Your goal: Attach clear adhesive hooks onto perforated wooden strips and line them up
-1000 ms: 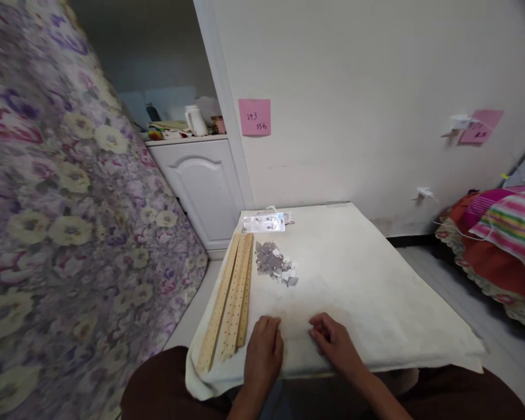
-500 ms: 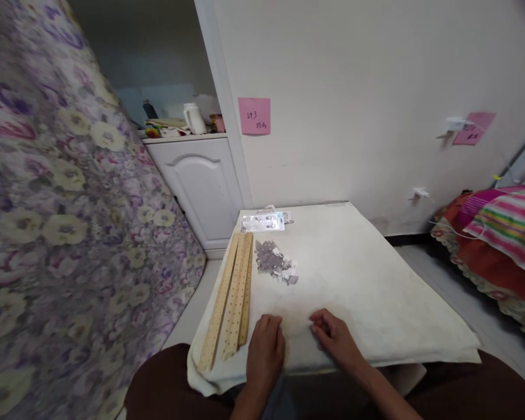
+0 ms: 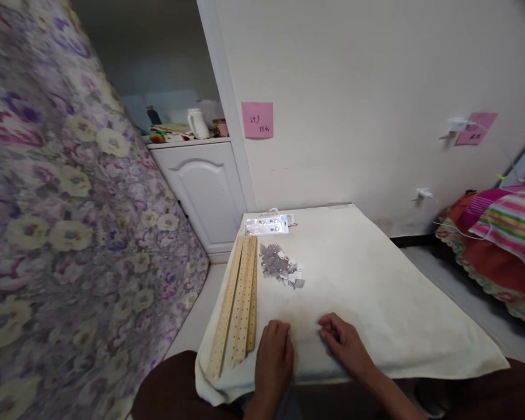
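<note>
My left hand (image 3: 275,353) rests near the front edge of the cream-coloured cloth (image 3: 359,274), its fingers curled down together. Nothing shows in it. To its right, my right hand (image 3: 343,343) also lies on the cloth, loosely closed, with no object visible in its fingers. Several long wooden strips (image 3: 241,297) with rows of small holes lie side by side just left of my left hand, touching neither hand. Beyond the hands sits a loose pile of small grey and white pieces (image 3: 281,265), too small to make out clearly.
Clear plastic packaging (image 3: 266,225) with small metal parts lies at the far left of the table. A floral curtain (image 3: 83,233) hangs on the left, beside a white cabinet (image 3: 201,192). Pink notes (image 3: 258,120) are on the wall. A bed with striped covers (image 3: 511,227) stands at right.
The whole view has shifted slightly, so everything appears a little further right and lower. Both hands keep the same pose on the cloth; the strips and the pile are undisturbed.
</note>
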The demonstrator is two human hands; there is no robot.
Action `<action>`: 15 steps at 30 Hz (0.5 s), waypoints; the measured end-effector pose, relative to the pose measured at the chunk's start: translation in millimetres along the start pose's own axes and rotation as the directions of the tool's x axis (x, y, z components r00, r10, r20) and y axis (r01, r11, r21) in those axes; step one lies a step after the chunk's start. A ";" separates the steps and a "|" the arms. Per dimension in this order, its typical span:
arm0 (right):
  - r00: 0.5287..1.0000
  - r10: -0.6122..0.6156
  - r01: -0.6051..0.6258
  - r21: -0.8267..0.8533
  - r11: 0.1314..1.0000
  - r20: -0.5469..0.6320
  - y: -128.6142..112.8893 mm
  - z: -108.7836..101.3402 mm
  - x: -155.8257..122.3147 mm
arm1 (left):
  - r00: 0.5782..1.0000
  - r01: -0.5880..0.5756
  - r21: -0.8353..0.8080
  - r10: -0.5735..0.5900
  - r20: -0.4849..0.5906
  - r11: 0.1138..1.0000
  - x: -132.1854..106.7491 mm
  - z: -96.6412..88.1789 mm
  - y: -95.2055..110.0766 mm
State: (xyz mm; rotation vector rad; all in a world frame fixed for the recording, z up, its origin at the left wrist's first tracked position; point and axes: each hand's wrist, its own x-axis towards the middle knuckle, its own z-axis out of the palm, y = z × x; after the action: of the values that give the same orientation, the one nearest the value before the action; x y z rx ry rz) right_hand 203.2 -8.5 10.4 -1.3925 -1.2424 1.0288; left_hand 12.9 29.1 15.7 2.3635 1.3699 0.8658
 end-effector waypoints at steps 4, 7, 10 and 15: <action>1.000 -0.010 0.010 -0.004 1.000 -0.008 3.2 1.5 -0.1 | 1.000 -0.007 -0.002 0.007 -0.005 1.000 -1.1 1.9 -3.4; 1.000 -0.010 0.010 -0.018 1.000 -0.013 5.7 2.3 0.2 | 1.000 -0.002 -0.005 0.002 0.000 1.000 -1.3 0.7 -3.4; 1.000 -0.011 0.010 -0.033 0.999 -0.004 6.1 2.4 0.2 | 1.000 -0.004 -0.015 0.003 -0.002 1.000 -1.6 -1.7 -1.2; 1.000 -0.005 0.006 -0.045 0.999 0.011 7.1 2.1 -0.8 | 1.000 -0.004 -0.027 0.004 -0.001 1.000 -2.1 -1.8 -0.2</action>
State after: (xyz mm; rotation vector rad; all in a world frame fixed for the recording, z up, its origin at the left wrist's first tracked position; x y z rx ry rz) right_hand 202.3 -9.1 3.0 -1.4188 -1.2839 1.0111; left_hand 10.9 27.4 16.2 2.3467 1.3454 0.8810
